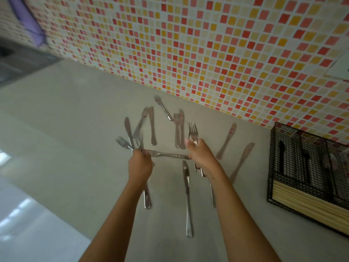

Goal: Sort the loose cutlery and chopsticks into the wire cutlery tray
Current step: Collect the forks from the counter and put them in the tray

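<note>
Right hand (198,152) is gripping a bunch of forks (193,130), tines pointing toward the tiled back edge of the counter (66,120). Left hand (140,161) is closing on a fork (122,142) and other cutlery at mid-counter. Loose knives (187,195) are lying around both hands. Wire cutlery tray (309,178) is sitting at the right edge, chopsticks (302,199) in its near compartment.

A home kitchen: a pale counter (79,118) runs along a wall of red, orange and cream mosaic tiles (207,44). Far left lies what may be a sink (11,59), blurred. Cutlery (177,129) lies loose on the counter.
</note>
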`<control>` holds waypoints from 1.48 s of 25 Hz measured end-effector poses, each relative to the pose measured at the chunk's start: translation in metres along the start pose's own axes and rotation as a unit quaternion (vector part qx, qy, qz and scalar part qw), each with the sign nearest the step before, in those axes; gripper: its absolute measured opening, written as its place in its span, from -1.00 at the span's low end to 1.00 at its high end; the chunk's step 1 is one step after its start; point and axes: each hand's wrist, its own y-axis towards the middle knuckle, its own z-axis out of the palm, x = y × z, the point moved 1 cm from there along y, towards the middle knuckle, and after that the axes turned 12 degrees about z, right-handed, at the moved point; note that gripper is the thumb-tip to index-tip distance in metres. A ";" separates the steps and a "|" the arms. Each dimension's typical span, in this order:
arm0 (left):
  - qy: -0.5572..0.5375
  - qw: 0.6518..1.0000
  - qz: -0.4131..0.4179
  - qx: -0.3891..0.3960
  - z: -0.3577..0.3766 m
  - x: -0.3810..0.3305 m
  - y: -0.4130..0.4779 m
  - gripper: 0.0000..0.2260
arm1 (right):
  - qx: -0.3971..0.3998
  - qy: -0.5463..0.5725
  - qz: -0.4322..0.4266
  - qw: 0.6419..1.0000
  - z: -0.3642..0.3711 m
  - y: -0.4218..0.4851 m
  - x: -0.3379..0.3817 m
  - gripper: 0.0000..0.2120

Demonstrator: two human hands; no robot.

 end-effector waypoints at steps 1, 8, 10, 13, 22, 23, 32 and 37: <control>0.039 0.999 -0.011 -0.025 -0.010 0.007 0.003 -0.72 | 0.003 -0.046 -0.021 0.999 0.008 -0.002 0.004 -0.56; 0.148 0.986 -0.063 -0.046 -0.038 0.032 0.044 -0.57 | 0.002 -0.228 -0.122 0.966 0.037 -0.009 0.022 -0.82; 0.168 0.982 -0.069 -0.043 -0.038 0.032 0.055 -0.54 | 0.006 -0.252 -0.141 0.957 0.038 -0.005 0.027 -0.88; 0.187 0.980 -0.058 -0.028 -0.036 0.034 0.064 -0.61 | 0.011 -0.281 -0.193 0.940 0.036 -0.002 0.035 -0.91; 0.195 0.977 -0.089 -0.008 -0.039 0.039 0.082 -0.76 | 0.035 -0.343 -0.177 0.922 0.055 0.020 0.026 -0.80; 0.195 0.977 -0.089 -0.001 -0.039 0.039 0.082 -0.77 | 0.035 -0.343 -0.174 0.922 0.056 0.023 0.027 -0.82; 0.184 0.977 -0.100 0.031 -0.053 0.036 0.094 -0.73 | 0.033 -0.216 -0.092 0.971 0.037 0.033 0.046 -0.81; 0.191 0.980 -0.025 0.053 -0.063 0.007 0.113 -0.73 | 0.030 -0.042 0.009 0.999 0.030 0.044 0.064 -0.75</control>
